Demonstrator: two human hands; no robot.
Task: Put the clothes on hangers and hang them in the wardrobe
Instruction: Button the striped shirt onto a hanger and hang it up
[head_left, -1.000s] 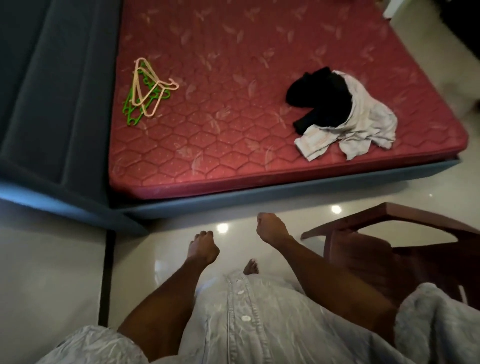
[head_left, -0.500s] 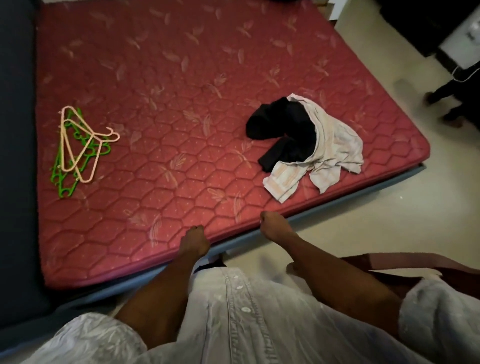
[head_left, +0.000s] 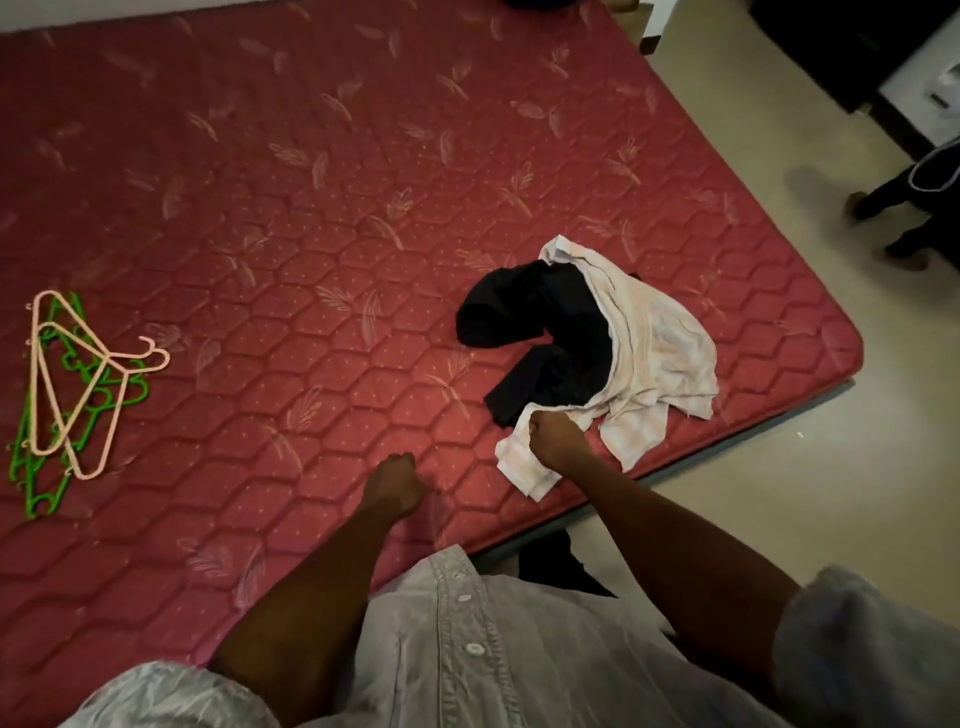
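Note:
A small heap of clothes lies near the right front corner of the red mattress (head_left: 311, 208): a black garment (head_left: 545, 322) with a white garment (head_left: 660, 353) draped partly over it. My right hand (head_left: 553, 434) is on the near sleeve end of the white garment, fingers curled into the cloth. My left hand (head_left: 395, 480) hovers over the bare mattress to the left of the heap, loosely curled and holding nothing. Pink hangers (head_left: 78, 384) lie on top of green hangers (head_left: 31, 467) at the mattress's left side. No wardrobe is in view.
Pale tiled floor (head_left: 779, 493) runs along the right of the bed. Another person's legs (head_left: 909, 208) stand on it at the far right. Dark furniture (head_left: 831, 41) fills the top right corner.
I have moved up to the bed and the view has shifted right. My right hand has reached onto the white garment's sleeve. The left hand now hangs over the mattress.

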